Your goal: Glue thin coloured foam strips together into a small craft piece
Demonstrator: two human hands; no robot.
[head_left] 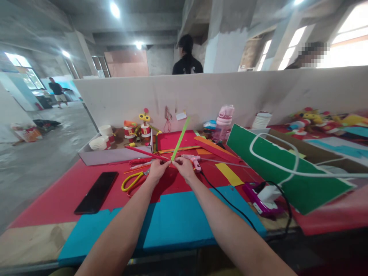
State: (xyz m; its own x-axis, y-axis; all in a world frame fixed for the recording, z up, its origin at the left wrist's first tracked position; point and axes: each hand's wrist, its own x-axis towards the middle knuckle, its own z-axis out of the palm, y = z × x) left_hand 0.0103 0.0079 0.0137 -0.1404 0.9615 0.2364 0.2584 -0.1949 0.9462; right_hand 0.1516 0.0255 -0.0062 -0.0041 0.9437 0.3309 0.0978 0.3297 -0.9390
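Note:
My left hand (157, 169) and my right hand (185, 168) meet over the red-covered table, fingertips pinched together. A light green paper strip (181, 138) rises from between them, slanting up to the right. From the same spot a red paper strip (143, 151) runs off to the upper left. The two strips meet at my fingertips, but whether they are joined is hidden. Just behind my right hand lies a pink glue gun (196, 161) with a black cord. Yellow-handled scissors (133, 181) rest beside my left hand.
Blue sheets (178, 218) cover the near edge. A black phone (97, 192) lies left. At right are a purple power strip (263, 201), a green board (284, 168) and a white cable. Paper cups (99, 143) stand back left, a pink bottle (224, 120) behind.

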